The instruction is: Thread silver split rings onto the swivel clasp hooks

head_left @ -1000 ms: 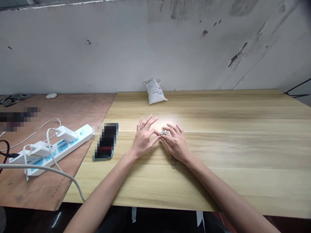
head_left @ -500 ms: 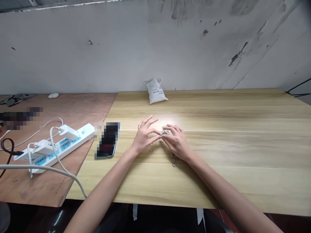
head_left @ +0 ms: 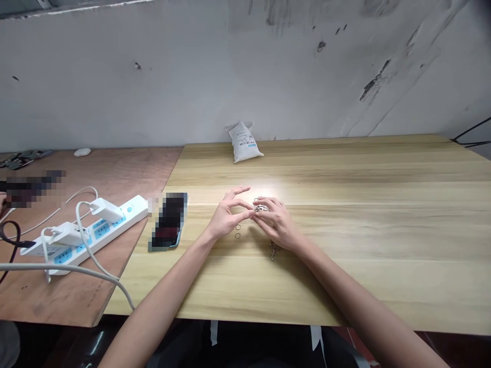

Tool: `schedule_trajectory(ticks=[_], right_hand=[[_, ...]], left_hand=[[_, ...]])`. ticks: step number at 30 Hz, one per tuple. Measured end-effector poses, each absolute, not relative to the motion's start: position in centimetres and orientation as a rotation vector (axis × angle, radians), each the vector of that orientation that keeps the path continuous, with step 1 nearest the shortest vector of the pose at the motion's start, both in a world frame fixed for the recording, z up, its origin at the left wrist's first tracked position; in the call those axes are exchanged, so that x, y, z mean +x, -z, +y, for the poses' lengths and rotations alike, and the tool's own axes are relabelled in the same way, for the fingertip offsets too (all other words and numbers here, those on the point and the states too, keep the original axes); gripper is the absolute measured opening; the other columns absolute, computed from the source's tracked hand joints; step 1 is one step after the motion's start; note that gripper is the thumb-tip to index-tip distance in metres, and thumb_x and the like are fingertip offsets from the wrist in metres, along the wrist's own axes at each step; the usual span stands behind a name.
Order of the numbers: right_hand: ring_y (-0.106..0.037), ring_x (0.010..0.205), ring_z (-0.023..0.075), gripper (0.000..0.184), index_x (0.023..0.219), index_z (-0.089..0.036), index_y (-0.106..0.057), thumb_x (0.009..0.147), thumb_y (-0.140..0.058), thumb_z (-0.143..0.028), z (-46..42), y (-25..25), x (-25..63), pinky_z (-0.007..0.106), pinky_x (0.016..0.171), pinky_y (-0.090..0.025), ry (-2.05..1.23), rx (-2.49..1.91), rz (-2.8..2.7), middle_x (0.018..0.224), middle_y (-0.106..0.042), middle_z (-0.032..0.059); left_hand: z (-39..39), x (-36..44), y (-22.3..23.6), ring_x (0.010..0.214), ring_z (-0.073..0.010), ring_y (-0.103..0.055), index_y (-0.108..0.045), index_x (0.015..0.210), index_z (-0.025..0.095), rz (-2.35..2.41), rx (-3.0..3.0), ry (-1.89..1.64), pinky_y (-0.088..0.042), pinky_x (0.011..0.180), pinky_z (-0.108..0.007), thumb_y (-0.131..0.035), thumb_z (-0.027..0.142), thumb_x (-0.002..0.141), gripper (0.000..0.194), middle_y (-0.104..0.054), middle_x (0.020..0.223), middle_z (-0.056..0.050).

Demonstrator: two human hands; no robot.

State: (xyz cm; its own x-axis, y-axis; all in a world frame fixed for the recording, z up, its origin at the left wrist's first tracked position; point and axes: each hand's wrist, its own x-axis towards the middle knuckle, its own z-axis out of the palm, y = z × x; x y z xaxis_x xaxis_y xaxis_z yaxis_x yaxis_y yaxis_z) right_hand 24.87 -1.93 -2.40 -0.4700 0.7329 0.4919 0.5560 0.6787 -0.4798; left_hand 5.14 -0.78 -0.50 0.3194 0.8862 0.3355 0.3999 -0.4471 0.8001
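Observation:
My left hand (head_left: 226, 217) and my right hand (head_left: 276, 221) meet over the light wooden table (head_left: 345, 230), fingertips pinched together on a small metal piece that is too small to name. A little heap of metal clasps and rings (head_left: 261, 206) lies just beyond the fingers. Two loose metal rings (head_left: 238, 231) lie on the table below my left hand. A metal clasp (head_left: 273, 251) sticks out from under my right wrist.
A phone (head_left: 169, 221) lies left of my hands at the table's edge. A white power strip (head_left: 84, 229) with plugged chargers and cables sits on the darker table to the left. A small white bag (head_left: 243, 143) leans by the wall. A white mouse (head_left: 82, 152) is far left.
My left hand's fingers have curled in from spread to a pinch against the right hand. A second ring now shows on the table below it.

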Motion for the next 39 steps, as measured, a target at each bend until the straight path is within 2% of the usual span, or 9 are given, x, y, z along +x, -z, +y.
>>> schedule_trajectory(ticks=[6,13,20,24,27,29,33,36,39], right_hand=[[-0.056,0.099,0.0235,0.022,0.091,-0.027,-0.073,0.094,-0.051,-0.025,-2.4,2.6,24.1,0.041,0.086,-0.046,-0.353,-1.04,-2.097,0.102,-0.067,0.0053],[-0.056,0.092,0.0214,0.019,0.081,-0.027,-0.072,0.091,-0.056,-0.025,-2.8,2.0,23.6,0.042,0.091,-0.038,-0.241,-1.135,-2.053,0.092,-0.069,0.0023],[-0.058,0.092,0.0204,0.024,0.074,-0.023,-0.071,0.089,-0.052,-0.021,-2.0,1.1,25.3,0.041,0.092,-0.037,-0.602,-1.064,-1.989,0.091,-0.068,0.003],[-0.059,0.09,0.0198,0.03,0.067,-0.022,-0.068,0.09,-0.049,-0.022,-1.8,1.0,25.3,0.038,0.087,-0.04,-0.775,-1.087,-1.913,0.089,-0.066,0.0034],[-0.058,0.09,0.0206,0.029,0.071,-0.022,-0.069,0.092,-0.05,-0.025,-1.3,1.6,25.4,0.04,0.088,-0.038,-0.636,-1.167,-1.944,0.089,-0.065,0.0043],[-0.057,0.09,0.0217,0.025,0.075,-0.022,-0.07,0.092,-0.053,-0.028,-0.8,2.1,25.7,0.041,0.088,-0.037,-0.47,-1.23,-1.989,0.089,-0.065,0.0055],[-0.056,0.089,0.0223,0.022,0.082,-0.02,-0.07,0.093,-0.053,-0.028,-0.2,2.1,26.7,0.04,0.082,-0.04,-0.319,-1.246,-2.103,0.091,-0.065,0.0078],[-0.057,0.083,0.02,0.023,0.083,-0.019,-0.071,0.094,-0.052,-0.027,-0.5,1.0,27.7,0.034,0.074,-0.042,-0.438,-1.202,-2.219,0.087,-0.064,0.0073],[-0.057,0.074,0.0162,0.018,0.085,-0.021,-0.071,0.092,-0.055,-0.026,-1.5,-0.3,28.7,0.029,0.066,-0.041,-0.622,-1.144,-2.408,0.084,-0.064,0.0049]], left_hand=[[-1.4,6.4,0.8,0.134,-0.0247,-0.046,-0.069,0.085,0.022,1.052,1.871,-1.074,-0.038,0.112,-0.047,-0.066,0.033,0.085,0.012,-0.054,0.139,-0.007],[-1.3,6.6,1.2,0.126,-0.027,-0.054,-0.062,0.092,0.019,0.969,1.652,-1.075,-0.054,0.092,-0.042,-0.058,0.045,0.09,0.026,-0.047,0.146,-0.009],[-0.6,5.0,0.2,0.139,-0.0266,-0.037,-0.067,0.082,0.022,1.225,2.431,-1.056,-0.029,0.114,-0.055,-0.062,0.031,0.09,0.012,-0.057,0.136,-0.005],[-0.3,5.3,0.7,0.135,-0.0234,-0.043,-0.067,0.083,0.023,1.179,2.894,-0.989,-0.027,0.116,-0.051,-0.057,0.021,0.093,0.014,-0.06,0.134,-0.002],[0.2,4.3,0.7,0.135,-0.0264,-0.042,-0.067,0.09,0.023,1.287,2.834,-0.922,-0.031,0.112,-0.051,-0.06,0.024,0.09,0.007,-0.056,0.138,-0.005],[0.7,2.7,0.4,0.13,-0.028,-0.046,-0.066,0.101,0.022,1.296,2.734,-0.779,-0.039,0.105,-0.049,-0.062,0.026,0.088,0.014,-0.056,0.136,-0.009],[1.1,-0.5,-0.6,0.102,-0.0208,-0.06,-0.067,0.1,0.021,1.296,2.39,-0.611,-0.049,0.09,-0.038,-0.057,0.032,0.09,0.018,-0.064,0.111,-0.007],[0.9,-1.7,-1.2,0.084,-0.0168,-0.061,-0.069,0.096,0.02,1.23,2.137,-0.413,-0.051,0.077,-0.032,-0.063,0.039,0.085,0.023,-0.065,0.095,-0.005],[0.6,-1.6,-1.4,0.081,-0.0164,-0.059,-0.071,0.092,0.02,1.195,2.044,-0.307,-0.049,0.074,-0.03,-0.071,0.039,0.077,0.024,-0.065,0.09,-0.004]])
